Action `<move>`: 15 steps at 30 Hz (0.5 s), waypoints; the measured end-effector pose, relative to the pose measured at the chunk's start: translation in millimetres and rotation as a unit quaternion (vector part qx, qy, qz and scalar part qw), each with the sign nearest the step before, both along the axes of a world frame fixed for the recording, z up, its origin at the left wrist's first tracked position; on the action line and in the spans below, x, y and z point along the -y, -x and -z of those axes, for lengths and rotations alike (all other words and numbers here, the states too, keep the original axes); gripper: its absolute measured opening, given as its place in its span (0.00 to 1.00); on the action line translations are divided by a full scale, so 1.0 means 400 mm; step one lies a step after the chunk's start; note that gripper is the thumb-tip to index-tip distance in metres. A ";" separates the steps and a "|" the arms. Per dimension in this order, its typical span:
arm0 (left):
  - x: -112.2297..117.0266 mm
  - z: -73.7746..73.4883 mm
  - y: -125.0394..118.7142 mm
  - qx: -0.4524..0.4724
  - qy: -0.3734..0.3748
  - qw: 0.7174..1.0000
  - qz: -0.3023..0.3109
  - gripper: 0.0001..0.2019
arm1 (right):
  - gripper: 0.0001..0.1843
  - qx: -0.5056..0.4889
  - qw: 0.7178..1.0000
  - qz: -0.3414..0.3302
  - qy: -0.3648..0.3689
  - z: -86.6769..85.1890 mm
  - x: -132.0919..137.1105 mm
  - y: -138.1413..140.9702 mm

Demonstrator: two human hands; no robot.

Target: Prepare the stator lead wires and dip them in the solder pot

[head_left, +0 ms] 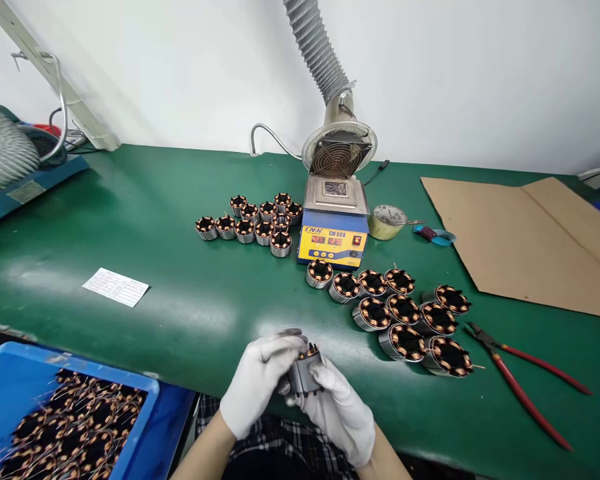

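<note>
Both my hands wear white gloves and meet over the near edge of the green bench. My right hand (343, 407) is wrapped round a motor stator (306, 373), a grey ring with copper windings and black plastic teeth, held tilted. From the other side, my left hand (263, 373) has its fingers closed at the stator's upper rim. What those fingertips pinch, if anything, is hidden, and their tips look dark and worn. To the right stand several stators (405, 343) with copper coils facing up. Another group of stators (265, 230) stands farther back on the left.
A blue and yellow solder pot (333, 243) sits mid-bench under an extraction hose (317, 50). Near it is a small tub (387, 223). Red-handled pliers (525, 393) and cardboard (535, 247) lie right. A paper label (115, 287) lies left, above a blue bin (150, 393) of wired stators.
</note>
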State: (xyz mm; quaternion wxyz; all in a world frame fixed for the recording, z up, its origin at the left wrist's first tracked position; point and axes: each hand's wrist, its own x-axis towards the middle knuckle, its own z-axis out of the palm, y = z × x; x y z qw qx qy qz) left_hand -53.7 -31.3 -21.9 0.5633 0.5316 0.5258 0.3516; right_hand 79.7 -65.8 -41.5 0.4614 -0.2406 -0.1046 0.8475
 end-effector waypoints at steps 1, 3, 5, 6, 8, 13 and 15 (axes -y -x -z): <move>-0.007 -0.003 -0.005 0.037 0.033 0.998 -0.041 0.13 | 0.19 -0.002 1.000 -0.007 -0.005 -0.002 0.001 -0.001; -0.016 -0.007 -0.011 0.109 0.096 0.984 -0.105 0.19 | 0.18 -0.011 1.000 -0.010 -0.004 -0.003 0.003 -0.002; -0.015 -0.009 -0.015 0.157 0.122 0.975 -0.099 0.21 | 0.18 -0.020 1.000 0.001 0.011 0.002 0.005 -0.001; -0.012 -0.010 -0.018 0.157 0.125 0.977 -0.075 0.21 | 0.18 -0.022 1.000 0.010 0.017 0.005 0.006 0.001; -0.003 -0.012 -0.027 0.112 0.109 0.987 -0.026 0.22 | 0.16 -0.020 0.999 0.029 0.016 0.012 0.006 0.005; -0.005 -0.015 -0.062 0.093 0.098 0.986 -0.100 0.06 | 0.14 0.004 0.999 0.043 -0.008 0.010 0.009 0.011; -0.019 -0.011 -0.057 0.134 0.134 0.971 -0.148 0.09 | 0.15 -0.004 1.000 0.028 -0.011 0.004 0.011 0.007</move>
